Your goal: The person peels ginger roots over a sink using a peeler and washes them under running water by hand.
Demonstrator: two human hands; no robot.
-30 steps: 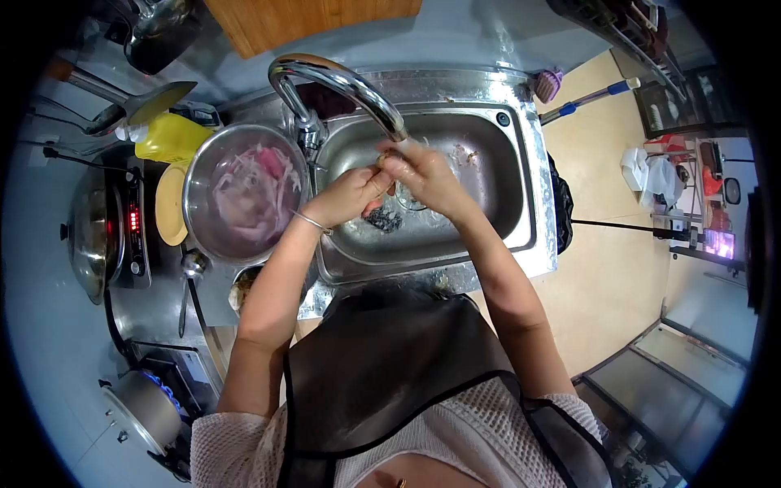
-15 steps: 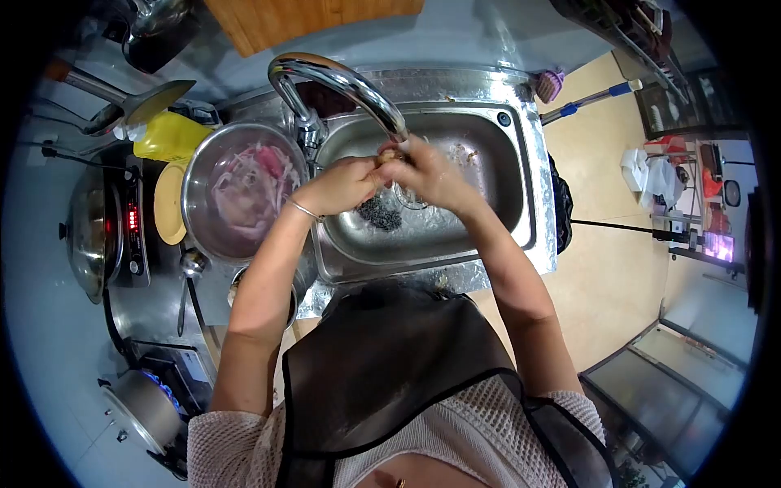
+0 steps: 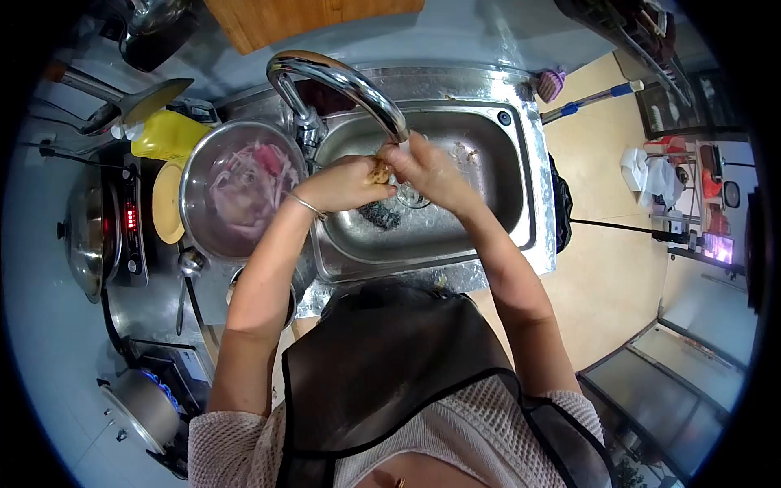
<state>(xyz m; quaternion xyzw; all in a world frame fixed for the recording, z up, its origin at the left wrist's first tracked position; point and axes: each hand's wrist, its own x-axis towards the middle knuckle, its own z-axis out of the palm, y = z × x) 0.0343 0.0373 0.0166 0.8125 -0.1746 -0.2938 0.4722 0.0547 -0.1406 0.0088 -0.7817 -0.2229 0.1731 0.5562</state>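
My left hand (image 3: 346, 183) is closed around a small, knobby, yellow-brown piece of ginger (image 3: 379, 172) over the sink (image 3: 480, 232). Meeting it from the right, my right hand (image 3: 431, 169) has its thumb and fingers bent against the same piece, just under the spout of the chrome faucet (image 3: 342, 75). Parts of the ginger are hidden by my fingers. Below my hands, a dark mesh scourer (image 3: 379, 215) lies on the sink bottom beside the round drain (image 3: 412, 197). Bits of scrap (image 3: 465, 154) stick near the back of the basin.
Left of the sink stands a steel bowl (image 3: 195, 215) with pale and pink pieces in liquid. A yellow container (image 3: 169, 135), a ladle (image 3: 190, 260) and a lidded wok (image 3: 85, 232) are further left. A pot (image 3: 145, 407) sits over a blue flame at the lower left.
My left hand has turned and shifted slightly, so more of the ginger shows between the hands. My right hand stays almost in place under the spout.
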